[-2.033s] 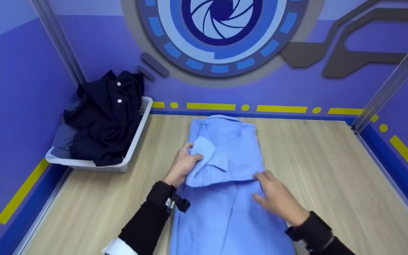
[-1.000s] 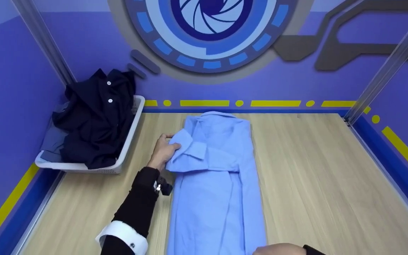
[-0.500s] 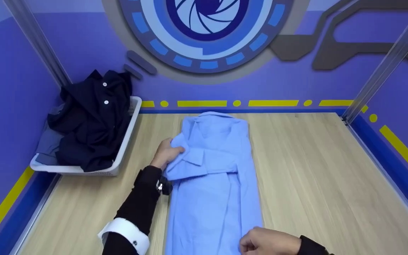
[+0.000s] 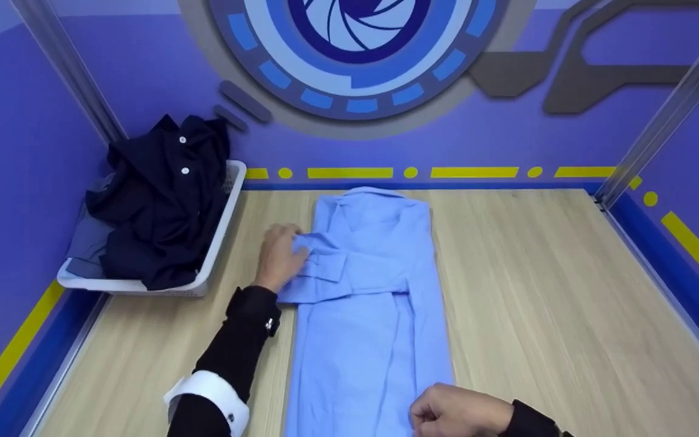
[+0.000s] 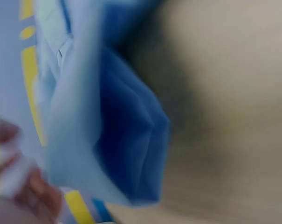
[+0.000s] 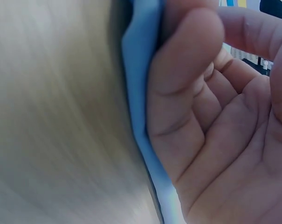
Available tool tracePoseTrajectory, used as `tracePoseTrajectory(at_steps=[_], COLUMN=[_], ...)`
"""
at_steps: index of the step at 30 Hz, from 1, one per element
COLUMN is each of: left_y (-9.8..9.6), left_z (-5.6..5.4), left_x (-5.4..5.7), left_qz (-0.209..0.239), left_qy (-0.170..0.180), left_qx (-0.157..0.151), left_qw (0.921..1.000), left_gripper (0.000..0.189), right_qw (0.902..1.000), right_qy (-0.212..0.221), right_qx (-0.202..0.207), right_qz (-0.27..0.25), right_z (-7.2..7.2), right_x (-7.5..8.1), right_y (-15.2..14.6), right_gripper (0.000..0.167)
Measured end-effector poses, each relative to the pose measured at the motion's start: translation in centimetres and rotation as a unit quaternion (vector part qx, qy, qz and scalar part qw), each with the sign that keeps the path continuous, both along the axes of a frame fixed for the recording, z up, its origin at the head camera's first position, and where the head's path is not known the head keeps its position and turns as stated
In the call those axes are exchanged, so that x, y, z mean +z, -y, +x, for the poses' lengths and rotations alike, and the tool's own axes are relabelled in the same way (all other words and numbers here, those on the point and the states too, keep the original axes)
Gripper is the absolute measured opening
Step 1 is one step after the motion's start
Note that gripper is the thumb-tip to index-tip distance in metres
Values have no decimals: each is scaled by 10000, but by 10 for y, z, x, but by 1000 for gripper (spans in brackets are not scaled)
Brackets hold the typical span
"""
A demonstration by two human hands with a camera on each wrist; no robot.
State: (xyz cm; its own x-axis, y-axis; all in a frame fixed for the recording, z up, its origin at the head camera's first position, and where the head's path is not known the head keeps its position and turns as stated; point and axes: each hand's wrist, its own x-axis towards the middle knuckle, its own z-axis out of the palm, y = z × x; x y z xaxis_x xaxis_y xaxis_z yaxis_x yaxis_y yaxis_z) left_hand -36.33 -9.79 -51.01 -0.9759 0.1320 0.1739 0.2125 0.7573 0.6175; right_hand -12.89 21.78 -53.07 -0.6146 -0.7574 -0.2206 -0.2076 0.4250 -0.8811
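One cuff is now released by the relaxed left hand — so the sleeve is laid across the blue shirt on the table, touched by the curled right hand, any grip unclear.

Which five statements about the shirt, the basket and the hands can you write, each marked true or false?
1. The blue shirt lies on the table. True.
2. The basket is right of the shirt. False: it stands left of the shirt.
3. White buttons show on the dark garment. True.
4. The right hand is in the basket. False: it touches the shirt.
5. A white band circles the black left sleeve. True.
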Motion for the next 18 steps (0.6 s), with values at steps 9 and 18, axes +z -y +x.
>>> tracePoseTrajectory(at_steps=[9, 18], left_y=[-41, 7], left_z=[28, 25], left_x=[-3, 52], left_qz=[-1877, 1290], left_qy=[722, -841], left_qx=[-1284, 493], left_qw=[9711, 9868], left_gripper=[71, 17], right_qw=[9998, 9990], right_qy=[-168, -388], right_qx=[118, 211], right_qz=[32, 67], right_z=[-3, -2], right_x=[2, -1], right_y=[1, -3], right_gripper=[23, 23])
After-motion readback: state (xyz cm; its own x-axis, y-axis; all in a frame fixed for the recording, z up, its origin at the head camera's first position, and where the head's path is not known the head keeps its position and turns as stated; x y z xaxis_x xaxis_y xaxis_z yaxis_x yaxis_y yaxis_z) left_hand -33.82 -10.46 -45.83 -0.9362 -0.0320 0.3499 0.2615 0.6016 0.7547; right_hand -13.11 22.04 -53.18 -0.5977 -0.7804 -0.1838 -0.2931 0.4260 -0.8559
